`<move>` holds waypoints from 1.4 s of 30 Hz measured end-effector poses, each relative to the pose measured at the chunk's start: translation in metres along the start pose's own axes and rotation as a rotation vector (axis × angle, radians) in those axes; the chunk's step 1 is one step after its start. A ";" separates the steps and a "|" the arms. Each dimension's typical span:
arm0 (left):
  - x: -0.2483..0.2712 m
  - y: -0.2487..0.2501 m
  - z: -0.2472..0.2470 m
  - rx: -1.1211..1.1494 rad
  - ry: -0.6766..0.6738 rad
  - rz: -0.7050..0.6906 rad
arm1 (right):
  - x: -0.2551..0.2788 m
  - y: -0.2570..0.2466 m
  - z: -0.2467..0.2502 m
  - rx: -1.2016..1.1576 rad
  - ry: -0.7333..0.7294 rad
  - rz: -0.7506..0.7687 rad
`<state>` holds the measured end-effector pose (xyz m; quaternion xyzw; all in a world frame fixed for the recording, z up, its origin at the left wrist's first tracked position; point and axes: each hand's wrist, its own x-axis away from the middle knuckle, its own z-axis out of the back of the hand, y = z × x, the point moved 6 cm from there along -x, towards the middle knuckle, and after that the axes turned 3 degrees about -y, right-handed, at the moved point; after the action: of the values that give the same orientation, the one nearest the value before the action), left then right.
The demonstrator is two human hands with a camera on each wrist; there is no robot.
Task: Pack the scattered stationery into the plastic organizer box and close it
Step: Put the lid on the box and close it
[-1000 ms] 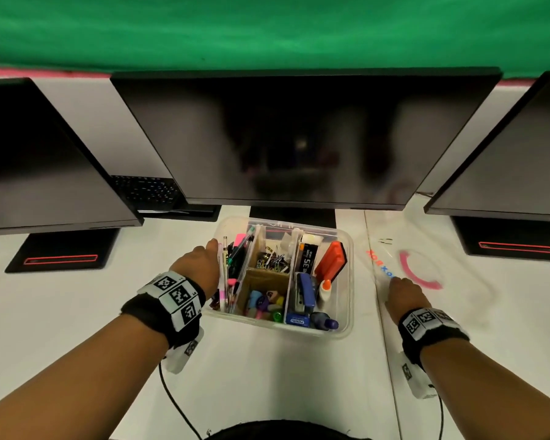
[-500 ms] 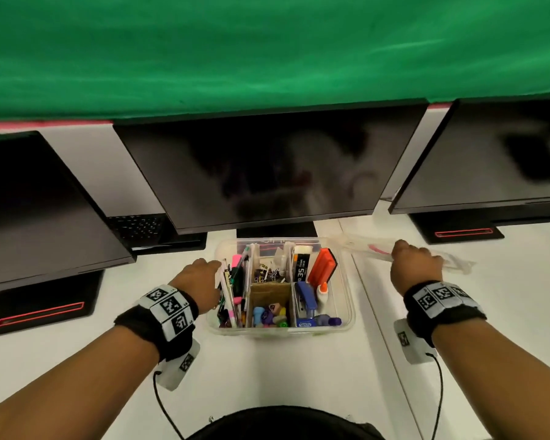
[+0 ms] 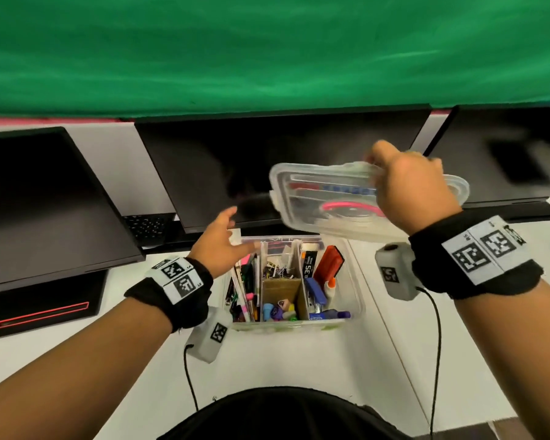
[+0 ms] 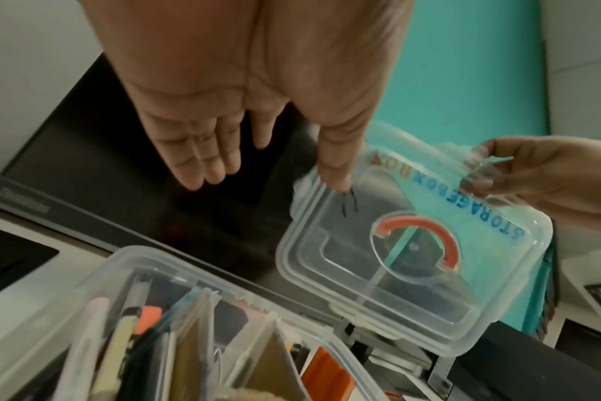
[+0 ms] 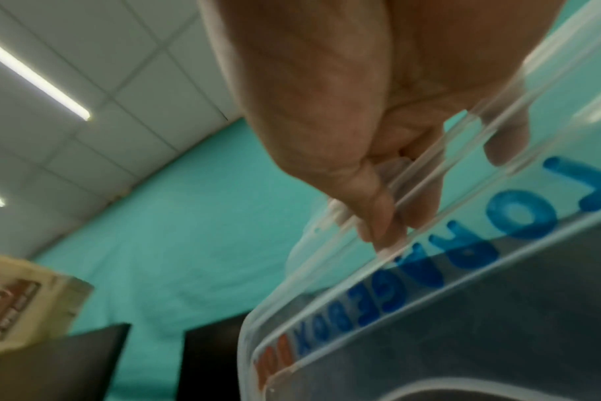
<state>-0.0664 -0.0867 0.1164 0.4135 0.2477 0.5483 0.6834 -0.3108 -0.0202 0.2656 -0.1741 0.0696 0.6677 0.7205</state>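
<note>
The clear plastic organizer box (image 3: 354, 281) stands open on the white desk, its compartments full of pens, clips, erasers, a blue stapler and an orange item. My right hand (image 3: 407, 185) pinches the far edge of the clear lid (image 3: 324, 201), which has a pink handle and blue lettering, and holds it tilted in the air above and behind the box. In the right wrist view my fingers (image 5: 384, 228) grip the lid (image 5: 429, 325) at its rim. My left hand (image 3: 223, 242) hovers open over the box's left rear corner; its thumb (image 4: 336, 162) is close to the lid (image 4: 412, 257) corner.
Three dark monitors (image 3: 267, 166) line the back of the desk, with a keyboard (image 3: 146, 225) behind the left one. Monitor stands (image 3: 42, 309) sit left and right. A green curtain (image 3: 267, 49) hangs behind. Wrist camera cables (image 3: 437, 344) trail over the desk.
My right hand picked the lid up off the desk at the right and carried it up and left, over the box. My left hand let go of the box's left rim and opened.
</note>
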 end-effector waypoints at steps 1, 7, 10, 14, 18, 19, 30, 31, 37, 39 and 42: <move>0.000 0.003 0.005 0.072 0.029 -0.021 | -0.002 -0.011 0.000 -0.071 -0.016 0.046; 0.010 -0.018 0.019 0.390 0.049 -0.003 | -0.016 -0.040 -0.058 -0.354 -0.297 0.150; 0.018 -0.039 0.010 0.548 -0.016 0.100 | -0.019 -0.030 -0.087 -0.349 -0.334 0.055; 0.017 -0.058 0.000 0.704 -0.039 0.193 | -0.015 0.005 -0.125 -0.217 -0.403 -0.056; 0.008 -0.045 -0.006 0.944 -0.065 0.176 | 0.009 0.040 -0.146 -0.353 -0.554 -0.261; 0.007 -0.042 -0.007 0.964 -0.068 0.177 | 0.015 0.045 -0.151 -0.456 -0.582 -0.317; -0.006 -0.105 -0.007 -0.205 0.140 0.381 | 0.049 0.067 -0.208 -0.594 -0.572 -0.552; -0.006 -0.103 -0.008 -0.215 0.145 0.374 | 0.047 0.068 -0.208 -0.549 -0.539 -0.547; -0.015 -0.096 -0.025 -0.365 0.065 0.274 | 0.054 0.086 -0.206 -0.298 -0.542 -0.540; -0.015 -0.100 -0.027 -0.371 0.047 0.296 | 0.060 0.087 -0.210 -0.303 -0.558 -0.547; -0.010 -0.104 -0.024 -0.418 0.050 0.326 | 0.065 0.089 -0.212 -0.369 -0.592 -0.575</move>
<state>-0.0315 -0.0952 0.0148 0.2840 0.0758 0.7005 0.6503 -0.3637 -0.0281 0.0325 -0.1135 -0.3110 0.4626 0.8224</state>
